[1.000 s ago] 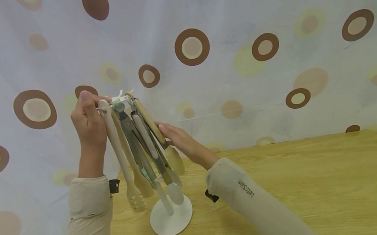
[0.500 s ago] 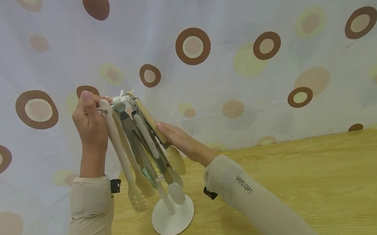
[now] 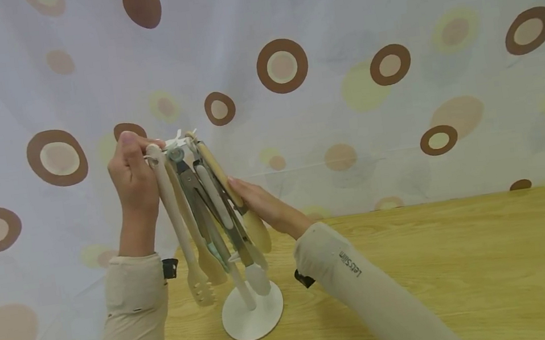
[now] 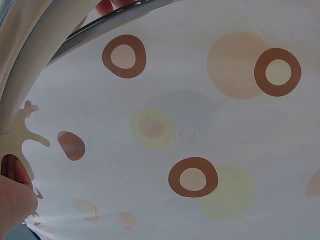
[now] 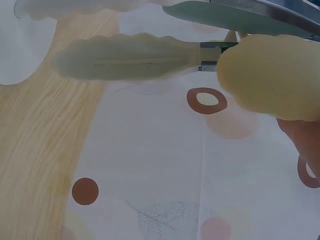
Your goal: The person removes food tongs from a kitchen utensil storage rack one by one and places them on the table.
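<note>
A white utensil stand [image 3: 240,289] with a round base carries several hanging utensils. My left hand [image 3: 134,179] grips the stand's hooked top beside a pale slotted server [image 3: 198,286]. In the left wrist view, the left hand [image 4: 17,205] is curled at the white hooks [image 4: 25,137]. My right hand [image 3: 269,207] holds yellow-handled tongs [image 3: 218,168] on the stand's right side, and some of its fingers are hidden behind them. The right wrist view has the tongs' yellow scalloped head [image 5: 275,75] close up, with part of the right hand [image 5: 302,140] below.
Grey-handled tongs [image 3: 211,186] and a pale spoon-shaped utensil [image 3: 211,264] hang close together on the same stand. A wooden table [image 3: 419,265] lies under it, extending to the right. A patterned cloth [image 3: 323,8] hangs behind and at the left.
The head view has swung slightly, so the scene sits a little further right. My right fingertips lie closer along the tongs' handle. My left hand keeps its grip on the stand's top.
</note>
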`<action>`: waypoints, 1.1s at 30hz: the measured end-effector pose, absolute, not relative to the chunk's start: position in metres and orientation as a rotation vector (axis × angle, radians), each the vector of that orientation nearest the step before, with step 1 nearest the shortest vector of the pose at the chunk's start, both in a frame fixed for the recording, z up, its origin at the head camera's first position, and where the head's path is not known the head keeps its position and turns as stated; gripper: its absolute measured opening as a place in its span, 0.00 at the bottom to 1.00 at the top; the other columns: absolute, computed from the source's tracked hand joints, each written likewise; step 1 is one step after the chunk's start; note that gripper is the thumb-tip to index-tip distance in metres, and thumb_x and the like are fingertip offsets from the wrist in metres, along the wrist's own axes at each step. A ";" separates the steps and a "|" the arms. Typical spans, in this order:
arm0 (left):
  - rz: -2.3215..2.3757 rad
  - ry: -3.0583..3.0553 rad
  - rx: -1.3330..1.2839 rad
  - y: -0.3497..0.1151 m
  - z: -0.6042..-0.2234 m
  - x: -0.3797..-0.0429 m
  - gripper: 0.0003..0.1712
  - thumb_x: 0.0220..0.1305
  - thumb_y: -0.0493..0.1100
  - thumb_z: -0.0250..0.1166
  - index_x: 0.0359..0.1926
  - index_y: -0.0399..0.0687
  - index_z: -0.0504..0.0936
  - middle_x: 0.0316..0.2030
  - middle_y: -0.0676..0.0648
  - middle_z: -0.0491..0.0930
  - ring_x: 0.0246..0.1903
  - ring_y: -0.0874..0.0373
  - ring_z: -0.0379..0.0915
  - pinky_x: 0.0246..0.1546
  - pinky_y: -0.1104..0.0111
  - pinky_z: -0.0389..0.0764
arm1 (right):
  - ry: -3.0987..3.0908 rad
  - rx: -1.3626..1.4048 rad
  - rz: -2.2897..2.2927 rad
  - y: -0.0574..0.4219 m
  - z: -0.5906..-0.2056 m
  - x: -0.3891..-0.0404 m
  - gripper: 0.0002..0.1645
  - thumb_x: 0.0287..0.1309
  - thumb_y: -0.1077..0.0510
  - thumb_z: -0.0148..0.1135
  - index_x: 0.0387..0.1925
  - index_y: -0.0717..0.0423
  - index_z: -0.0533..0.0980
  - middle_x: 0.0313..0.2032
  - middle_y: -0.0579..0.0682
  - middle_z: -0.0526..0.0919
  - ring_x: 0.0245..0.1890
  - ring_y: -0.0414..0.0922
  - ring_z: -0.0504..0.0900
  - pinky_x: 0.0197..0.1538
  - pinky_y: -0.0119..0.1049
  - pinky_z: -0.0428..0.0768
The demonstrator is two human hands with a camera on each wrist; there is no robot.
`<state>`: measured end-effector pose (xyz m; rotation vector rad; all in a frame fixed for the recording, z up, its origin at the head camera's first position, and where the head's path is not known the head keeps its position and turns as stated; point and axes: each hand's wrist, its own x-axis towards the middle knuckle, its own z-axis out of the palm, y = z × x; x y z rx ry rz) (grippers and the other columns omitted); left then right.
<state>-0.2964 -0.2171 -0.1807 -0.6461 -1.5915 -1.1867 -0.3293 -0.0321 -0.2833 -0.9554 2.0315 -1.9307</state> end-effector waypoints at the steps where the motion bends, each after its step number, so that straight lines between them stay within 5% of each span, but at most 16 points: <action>1: -1.186 -1.591 -0.646 -0.217 -0.181 -0.296 0.24 0.74 0.35 0.39 0.23 0.33 0.74 0.26 0.60 0.77 0.28 0.64 0.72 0.31 0.75 0.69 | 2.012 -0.956 -1.933 -0.032 -0.284 -0.330 0.37 0.73 0.39 0.30 0.73 0.56 0.52 0.70 0.54 0.58 0.69 0.50 0.58 0.69 0.47 0.57; 14: -1.170 -1.603 -0.636 -0.217 -0.181 -0.295 0.24 0.75 0.37 0.40 0.24 0.31 0.73 0.27 0.61 0.77 0.28 0.64 0.72 0.31 0.75 0.69 | 1.727 -1.046 -2.038 -0.031 -0.289 -0.336 0.34 0.75 0.48 0.35 0.74 0.58 0.47 0.73 0.56 0.52 0.73 0.49 0.49 0.71 0.49 0.53; 21: -1.167 -1.606 -0.644 -0.217 -0.182 -0.296 0.24 0.75 0.39 0.41 0.24 0.33 0.74 0.27 0.63 0.76 0.29 0.62 0.72 0.31 0.75 0.69 | 1.722 -1.037 -2.023 -0.034 -0.289 -0.337 0.34 0.74 0.45 0.32 0.74 0.57 0.48 0.72 0.55 0.52 0.72 0.49 0.52 0.69 0.48 0.57; 33: -1.175 -1.602 -0.635 -0.215 -0.182 -0.297 0.23 0.74 0.38 0.40 0.24 0.34 0.74 0.26 0.61 0.76 0.28 0.63 0.73 0.32 0.75 0.69 | 1.746 -0.911 -1.963 -0.036 -0.288 -0.338 0.38 0.74 0.41 0.32 0.76 0.52 0.38 0.75 0.51 0.38 0.74 0.50 0.42 0.71 0.51 0.50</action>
